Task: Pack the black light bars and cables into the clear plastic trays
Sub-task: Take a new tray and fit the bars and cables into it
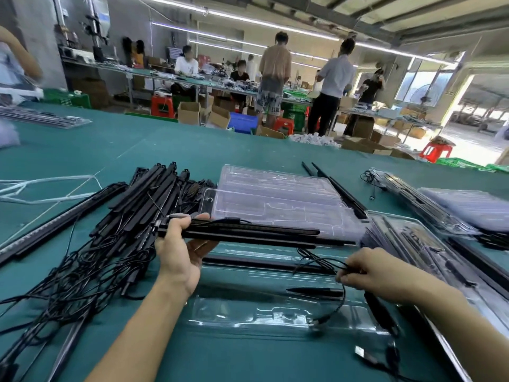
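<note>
Our left hand [176,252] has its grip closed round a bundle of black bars [248,235], thumb on top and fingers curled beneath one end. The bars run out level to the right and hang over the far edge of the tray [248,318], the open clear one lying on the green desk [192,150] right in front of us.

Our right hand [369,271] is at the right end of the tray, fingertips pinched on a thin black cable [334,307]. From there the cable loops down over the tray, and its plug [316,322] lies near the tray's near right corner. In the tray, one long bar [261,264] lies along a far slot, and a shorter black piece [314,292] sits nearer us, towards the right.

Left of the tray is a loose pile [154,194] of more bars with tangled cables spilling towards us. Beyond the tray, past the held bars, sits a stack [275,194] of empty clear trays, with two bare bars [338,188] against its right side. Right of the tray, packed trays [413,244] lie overlapping. Far left of the tray, white cords [41,188] trail across the desk.
</note>
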Demonstrator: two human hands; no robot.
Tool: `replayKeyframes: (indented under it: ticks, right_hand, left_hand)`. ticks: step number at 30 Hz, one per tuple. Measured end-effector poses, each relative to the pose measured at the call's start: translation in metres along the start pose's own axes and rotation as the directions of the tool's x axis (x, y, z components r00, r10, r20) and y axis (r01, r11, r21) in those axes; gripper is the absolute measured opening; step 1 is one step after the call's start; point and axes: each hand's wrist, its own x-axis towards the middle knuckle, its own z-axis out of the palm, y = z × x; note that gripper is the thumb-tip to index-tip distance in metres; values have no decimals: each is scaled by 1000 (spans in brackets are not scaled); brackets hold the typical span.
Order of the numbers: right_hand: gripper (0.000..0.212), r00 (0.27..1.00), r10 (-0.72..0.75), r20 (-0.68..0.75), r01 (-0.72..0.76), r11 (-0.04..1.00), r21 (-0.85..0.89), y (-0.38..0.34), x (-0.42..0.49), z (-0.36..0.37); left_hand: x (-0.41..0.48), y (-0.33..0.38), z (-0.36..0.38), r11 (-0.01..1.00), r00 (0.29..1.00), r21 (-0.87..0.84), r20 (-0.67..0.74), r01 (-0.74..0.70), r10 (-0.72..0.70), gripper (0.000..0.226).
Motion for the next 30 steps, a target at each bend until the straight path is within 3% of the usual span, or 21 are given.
replayKeyframes:
  ticks: [1,3,6,8,9,10,12,14,16,18,22,26,30]
  right_hand:
    - [12,1000,-13,23,12,999,33,-4,-1,0]
    - [16,992,-105,72,82,959,270,-12,-4,-2]
    - [37,966,-208,152,61,758,650,-21,-10,-4]
    - [32,984,-141,111,9,655,756,-21,-7,-4]
    - [24,999,-49,22,16,660,751,-20,-3,-3]
    - [18,993,54,-101,30,731,682,-19,2,-2]
    - [21,948,137,-285,-18,923,384,-13,13,2]
    - [29,965,151,-213,-122,982,146,-9,21,8]
    - [39,979,195,-64,-194,981,19,-7,27,16]
    - [45,972,232,-21,-232,973,18,-6,32,23]
    - [46,952,299,-71,-300,954,1,-10,42,32]
    - [28,937,293,-190,-311,948,-71,-16,49,43]
    - [14,919,257,-300,-265,964,12,-9,48,42]
  left_hand:
    - [1,1,-1,999,1000,-32,4,15,-15,32]
    - [4,5,-4,989,998,-136,6,61,-61,25]
    - [8,10,-9,963,993,-249,-17,106,-114,23]
    - [10,10,-10,960,992,-258,-30,110,-121,22]
    - [10,10,-11,962,992,-251,-28,109,-120,21]
    - [11,9,-11,965,993,-238,-23,107,-116,20]
    - [12,6,-10,975,994,-198,-12,105,-109,20]
    - [13,3,-10,977,994,-186,-1,105,-107,18]
    - [13,2,-10,978,994,-180,10,106,-106,17]
    - [13,1,-11,979,994,-169,18,114,-112,15]
    - [13,0,-12,984,994,-144,29,109,-106,15]
    - [11,-1,-12,986,994,-128,57,102,-96,22]
    - [10,0,-12,986,993,-136,86,92,-81,44]
